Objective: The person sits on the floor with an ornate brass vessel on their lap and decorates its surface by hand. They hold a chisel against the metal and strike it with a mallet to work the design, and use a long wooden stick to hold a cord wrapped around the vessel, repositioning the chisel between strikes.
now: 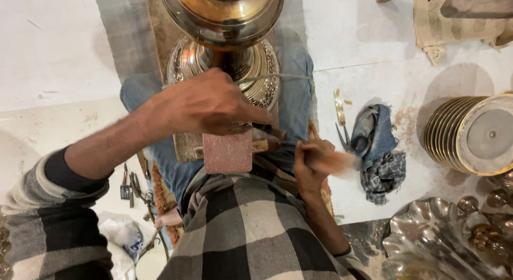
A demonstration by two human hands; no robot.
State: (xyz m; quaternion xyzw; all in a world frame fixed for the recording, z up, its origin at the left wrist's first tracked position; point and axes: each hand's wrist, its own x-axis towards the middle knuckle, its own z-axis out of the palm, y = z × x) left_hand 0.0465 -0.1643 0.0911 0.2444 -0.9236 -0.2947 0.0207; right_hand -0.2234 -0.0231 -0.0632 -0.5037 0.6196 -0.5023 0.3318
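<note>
The person is sitting on a pale floor (368,34) in a grey and black checked shirt (240,232) and blue jeans (294,98), looking down at a brass pedestal vessel (224,23) that is standing on a wooden board (184,144) across the lap, at the far middle of the scene. The left hand (206,103) is lying closed over the near edge of the vessel's engraved round base (262,77), its fingers pinching a thin dark tool (270,131) whose tip is pointing right, just above a reddish speckled block (228,150) that is resting against the near end of the board. The right hand (315,162) is hovering just right of the block, curled and blurred; whether it is gripping anything cannot be told. A thin grey rod (278,77) is running rightward across the base. To the right, a blue and checked rag (379,152) is lying on the floor with metal pliers (342,125) beside it. Further right, a ribbed brass drum (470,133) is lying on its side, and a scalloped metal tray (427,237) is sitting at the near right. Small hand tools (133,189) are lying near the left knee
</note>
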